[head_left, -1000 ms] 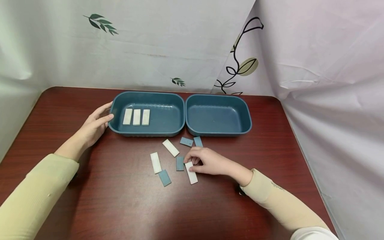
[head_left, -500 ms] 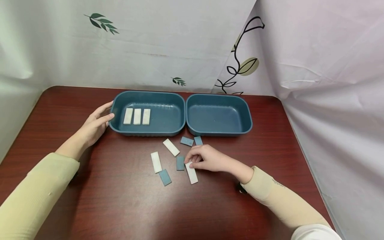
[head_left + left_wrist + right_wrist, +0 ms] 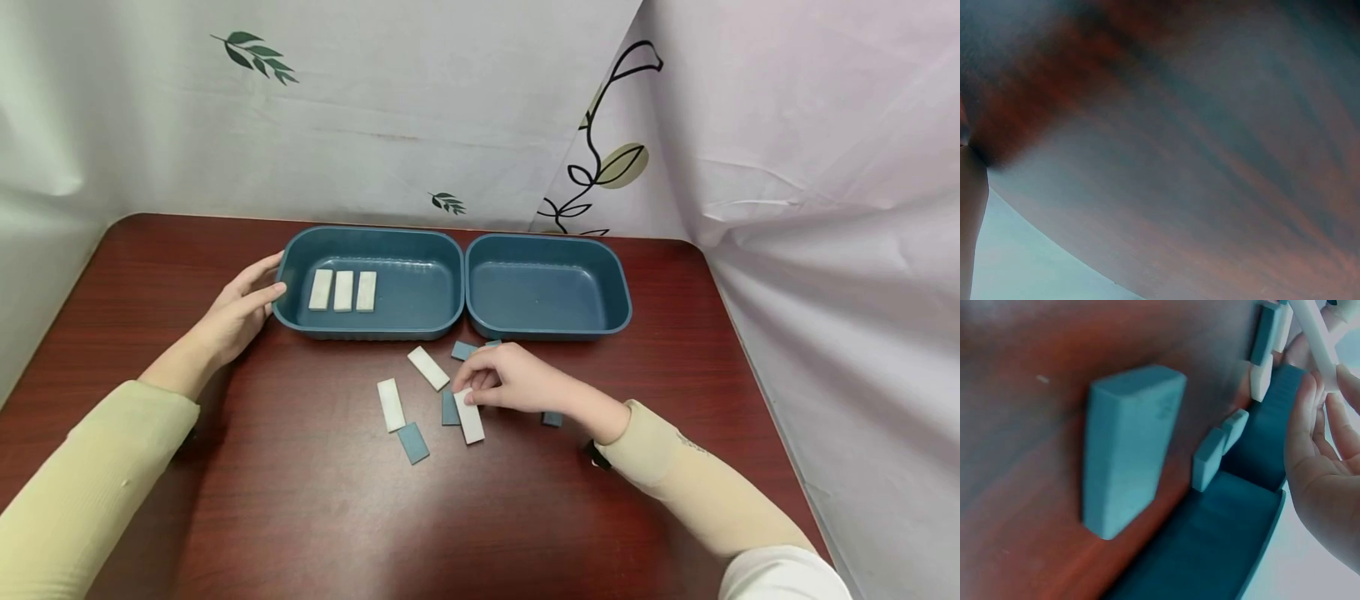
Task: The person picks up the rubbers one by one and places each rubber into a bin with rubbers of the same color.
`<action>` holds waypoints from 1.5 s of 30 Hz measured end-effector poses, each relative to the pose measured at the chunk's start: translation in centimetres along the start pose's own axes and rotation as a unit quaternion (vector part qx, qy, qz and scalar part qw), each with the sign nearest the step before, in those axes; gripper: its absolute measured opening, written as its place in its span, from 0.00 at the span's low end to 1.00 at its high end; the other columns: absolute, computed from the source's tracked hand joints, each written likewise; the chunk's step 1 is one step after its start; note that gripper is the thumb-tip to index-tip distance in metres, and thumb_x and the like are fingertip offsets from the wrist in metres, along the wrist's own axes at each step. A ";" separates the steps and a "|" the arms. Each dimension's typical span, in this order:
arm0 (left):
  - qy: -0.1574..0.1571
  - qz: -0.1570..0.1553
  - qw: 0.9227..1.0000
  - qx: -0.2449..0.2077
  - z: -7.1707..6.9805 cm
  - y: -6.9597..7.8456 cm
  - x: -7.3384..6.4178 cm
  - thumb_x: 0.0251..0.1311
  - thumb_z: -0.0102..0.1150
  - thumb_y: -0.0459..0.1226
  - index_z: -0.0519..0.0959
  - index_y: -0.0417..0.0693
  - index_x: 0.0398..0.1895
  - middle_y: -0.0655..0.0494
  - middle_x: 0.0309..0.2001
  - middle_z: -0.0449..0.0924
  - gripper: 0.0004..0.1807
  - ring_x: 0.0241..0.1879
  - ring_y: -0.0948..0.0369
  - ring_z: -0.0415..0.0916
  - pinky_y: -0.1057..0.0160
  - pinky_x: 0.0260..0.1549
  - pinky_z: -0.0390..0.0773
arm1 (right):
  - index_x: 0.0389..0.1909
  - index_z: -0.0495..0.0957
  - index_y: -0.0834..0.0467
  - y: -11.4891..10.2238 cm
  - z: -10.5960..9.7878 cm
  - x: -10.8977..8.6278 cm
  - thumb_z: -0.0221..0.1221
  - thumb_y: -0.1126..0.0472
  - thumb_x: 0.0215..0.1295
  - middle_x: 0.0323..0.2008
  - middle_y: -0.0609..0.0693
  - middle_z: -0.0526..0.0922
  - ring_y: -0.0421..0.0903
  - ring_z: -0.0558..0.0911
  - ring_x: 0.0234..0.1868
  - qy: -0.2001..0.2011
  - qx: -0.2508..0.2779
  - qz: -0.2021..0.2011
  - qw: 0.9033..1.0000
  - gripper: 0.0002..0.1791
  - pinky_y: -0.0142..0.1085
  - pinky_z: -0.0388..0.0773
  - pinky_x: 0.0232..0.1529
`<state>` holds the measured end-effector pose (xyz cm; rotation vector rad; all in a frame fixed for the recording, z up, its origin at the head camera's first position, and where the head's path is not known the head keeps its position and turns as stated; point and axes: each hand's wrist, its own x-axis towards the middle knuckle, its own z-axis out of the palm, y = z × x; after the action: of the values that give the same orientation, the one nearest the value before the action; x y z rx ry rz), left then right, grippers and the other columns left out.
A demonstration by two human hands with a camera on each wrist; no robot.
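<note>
Three white blocks (image 3: 343, 291) lay in the left blue tray (image 3: 412, 292), near the far edge of the table (image 3: 337, 533); a person's left hand (image 3: 236, 315) touched the tray's left side, fingers loosely extended; the right hand (image 3: 513, 379) pinched another white block (image 3: 470, 419) between thumb and fingertips, above mid-table, well in from the near edge.

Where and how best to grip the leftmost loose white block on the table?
Probably the far end, pinching across its long edges from above. The white block lies flat and is narrow that way; its near end sits at the blue block's corner, touching or nearly so, while the far end is free.
</note>
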<state>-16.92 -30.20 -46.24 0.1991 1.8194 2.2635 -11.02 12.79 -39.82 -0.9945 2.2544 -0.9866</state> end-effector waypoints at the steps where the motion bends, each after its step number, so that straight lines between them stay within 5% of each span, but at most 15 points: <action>1: 0.001 0.000 1.000 0.000 0.0 0.0 0.0 0.81 0.47 0.30 0.63 0.55 0.78 0.65 0.69 0.67 0.27 0.63 0.72 0.72 0.76 0.59 0.71 | 0.47 0.88 0.59 -0.1 -0.1 0.1 0.69 0.67 0.70 0.44 0.52 0.88 0.36 0.84 0.41 0.002 0.001 0.002 1.000 0.07 0.27 0.85 0.47; 45: -0.003 0.001 1.000 0.005 0.0 -0.1 0.0 0.81 0.48 0.30 0.64 0.57 0.80 0.67 0.68 0.69 0.28 0.63 0.73 0.72 0.78 0.58 0.73 | 0.50 0.89 0.61 -1.8 -6.1 7.7 0.66 0.66 0.73 0.47 0.56 0.90 0.47 0.88 0.45 0.095 0.048 0.022 0.994 0.09 0.34 0.85 0.51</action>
<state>-16.89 -30.21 -46.36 0.2086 1.8290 2.2539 -19.07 8.53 -35.68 -0.8382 2.3459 -1.2026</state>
